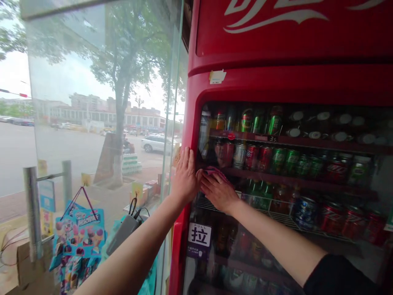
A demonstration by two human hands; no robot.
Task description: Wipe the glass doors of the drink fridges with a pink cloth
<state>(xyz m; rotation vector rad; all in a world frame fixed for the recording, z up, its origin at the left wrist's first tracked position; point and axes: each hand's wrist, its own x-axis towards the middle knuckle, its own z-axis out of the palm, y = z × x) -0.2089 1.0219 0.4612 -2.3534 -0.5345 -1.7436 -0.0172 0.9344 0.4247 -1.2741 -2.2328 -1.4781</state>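
Right hand [218,191] lying flat, fingers spread, pressing pink cloth [215,171] to cooler door glass [379,184]. Left hand [185,176] open, bracing red frame [192,123]. Cloth likely soft, light; best pinned under palm.

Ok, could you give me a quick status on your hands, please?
Left hand flat on red fridge frame. Right hand pressing pink cloth against glass door. Nothing blocking.

We met the shut glass door [337,254] barring the cans [278,160] behind it; the window [92,102] walled the left; room lay free before the door.
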